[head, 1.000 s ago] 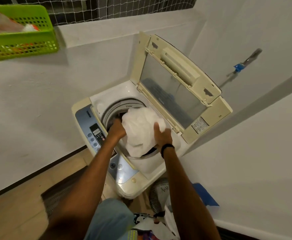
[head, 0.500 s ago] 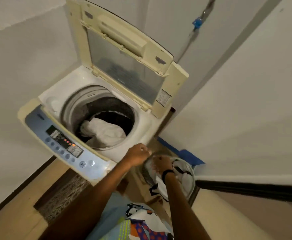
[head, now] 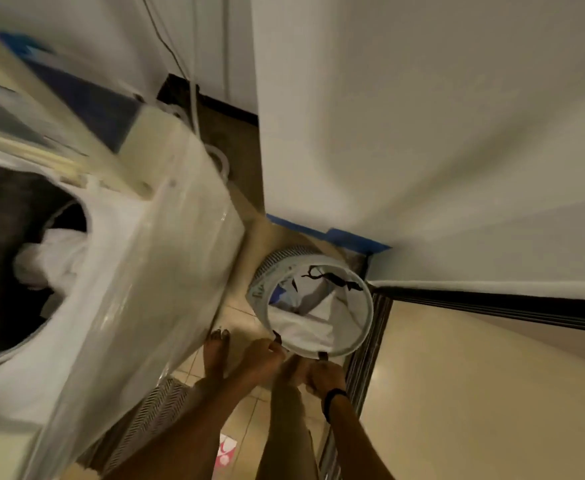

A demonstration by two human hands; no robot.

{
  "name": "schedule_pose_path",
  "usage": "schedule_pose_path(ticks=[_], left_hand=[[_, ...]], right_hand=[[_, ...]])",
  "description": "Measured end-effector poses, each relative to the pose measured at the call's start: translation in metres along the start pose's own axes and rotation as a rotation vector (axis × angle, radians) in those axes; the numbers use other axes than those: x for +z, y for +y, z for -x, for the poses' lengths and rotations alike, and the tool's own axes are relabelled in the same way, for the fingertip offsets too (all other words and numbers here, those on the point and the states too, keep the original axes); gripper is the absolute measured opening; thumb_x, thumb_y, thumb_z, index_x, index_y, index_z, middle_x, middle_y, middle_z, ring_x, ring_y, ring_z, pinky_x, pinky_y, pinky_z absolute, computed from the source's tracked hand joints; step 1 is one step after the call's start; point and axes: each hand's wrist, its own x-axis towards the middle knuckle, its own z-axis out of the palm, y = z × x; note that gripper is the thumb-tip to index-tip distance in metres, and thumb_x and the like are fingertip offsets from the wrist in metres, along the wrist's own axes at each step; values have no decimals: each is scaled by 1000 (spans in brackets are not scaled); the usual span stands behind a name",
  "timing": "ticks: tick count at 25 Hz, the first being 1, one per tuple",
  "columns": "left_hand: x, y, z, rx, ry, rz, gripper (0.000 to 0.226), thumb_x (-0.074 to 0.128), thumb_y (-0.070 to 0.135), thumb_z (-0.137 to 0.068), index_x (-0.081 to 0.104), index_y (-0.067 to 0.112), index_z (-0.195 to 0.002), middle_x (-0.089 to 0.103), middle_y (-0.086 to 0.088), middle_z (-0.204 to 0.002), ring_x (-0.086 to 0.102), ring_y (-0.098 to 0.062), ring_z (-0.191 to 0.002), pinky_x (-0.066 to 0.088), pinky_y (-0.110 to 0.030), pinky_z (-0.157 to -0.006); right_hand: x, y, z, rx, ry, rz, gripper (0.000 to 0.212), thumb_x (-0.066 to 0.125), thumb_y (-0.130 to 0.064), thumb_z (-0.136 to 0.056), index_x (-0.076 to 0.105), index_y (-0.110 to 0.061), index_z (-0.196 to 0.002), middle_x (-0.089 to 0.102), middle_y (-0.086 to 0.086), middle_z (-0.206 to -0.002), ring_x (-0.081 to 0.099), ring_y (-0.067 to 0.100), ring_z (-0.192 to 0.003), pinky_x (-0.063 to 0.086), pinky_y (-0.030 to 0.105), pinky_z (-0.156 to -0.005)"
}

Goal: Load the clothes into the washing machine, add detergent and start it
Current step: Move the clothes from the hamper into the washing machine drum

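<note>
The top-loading washing machine (head: 166, 271) fills the left, blurred, with its lid (head: 52, 109) raised. White clothes (head: 55, 258) lie in its dark drum (head: 3, 216). On the floor to its right stands a round laundry basket (head: 367, 327) with a white rim. Inside it lie a white garment (head: 308, 329), a black-patterned piece (head: 332, 279) and something blue (head: 279, 294). My left hand (head: 263, 355) and my right hand (head: 322, 374) are both closed at the basket's near rim, at its two small dark tabs. No detergent is in view.
A white wall corner (head: 422, 133) stands close behind the basket, with blue tape (head: 353, 239) at its foot. A dark door track (head: 492, 306) runs to the right. A striped mat (head: 152, 420) lies by the machine. My bare foot (head: 216, 348) stands beside the basket. Hoses (head: 194, 98) hang behind the machine.
Both hands let go of the white clothes in the drum and dropped to the basket's rim on the floor. The view swung right and down.
</note>
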Motion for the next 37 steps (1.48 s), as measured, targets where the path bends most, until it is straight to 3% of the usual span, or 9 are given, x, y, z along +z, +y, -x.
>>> schedule_pose_path(ticks=[6,11,14,20,23,26,31,33,37], left_hand=[[76,17,-242,-64,31,336,31,56,22,-93,62,6,-119,66,-17,-121,64,-34,-110,52,-46,-97],[90,19,-346,-111,120,697,31,50,13,-94,61,5,-123,63,-5,-105,60,-21,-93,52,-41,-95],[91,14,-347,-214,133,902,12,53,14,-96,64,9,-94,59,-3,-79,57,-17,-74,52,-34,-79],[67,5,-251,-121,141,801,10,58,15,-95,67,14,-97,66,-8,-84,62,-16,-74,54,-30,-72],[53,17,-213,-122,189,617,16,59,31,-95,66,17,-94,69,-12,-105,65,-28,-95,55,-43,-87],[40,37,-168,-124,5,765,36,55,49,-94,63,15,-104,67,-8,-109,63,-25,-98,53,-35,-77],[41,52,-110,-106,-427,976,66,72,64,-74,66,19,-122,70,-7,-120,68,-23,-106,59,-33,-76],[48,60,-87,-52,-486,1014,42,66,49,-87,71,15,-112,76,-6,-103,74,-18,-88,61,-29,-65],[67,73,-36,-13,-632,1068,61,80,34,-75,61,9,-127,69,-11,-118,69,-23,-102,56,-34,-88]], right_hand=[[35,-30,-254,-91,133,187,25,55,-28,-94,73,-11,-93,73,14,-104,66,33,-99,53,37,-89],[99,-74,-388,-251,177,338,32,56,-33,-95,64,-8,-113,68,10,-112,64,28,-104,53,33,-82],[126,-71,-404,-273,163,378,28,47,-23,-101,64,-5,-114,67,14,-116,64,29,-107,54,35,-90],[97,-53,-226,-605,292,-49,9,56,-15,-91,54,-16,-82,60,3,-85,57,23,-79,48,34,-68],[60,-37,-113,-605,255,-335,12,63,-34,-82,54,-26,-78,59,-3,-79,60,20,-76,55,46,-67],[22,-24,-17,-601,184,-452,19,61,-46,-81,61,-28,-83,67,-1,-81,66,19,-75,58,47,-70],[-42,-12,92,-715,172,-596,9,65,2,-86,64,-3,-79,66,16,-71,65,13,-60,54,21,-56],[-63,-5,117,-742,126,-617,7,63,8,-83,61,5,-77,68,13,-72,65,10,-61,53,17,-58],[-96,12,152,-701,143,-653,16,58,20,-81,58,9,-70,67,15,-69,64,13,-65,52,18,-63]])
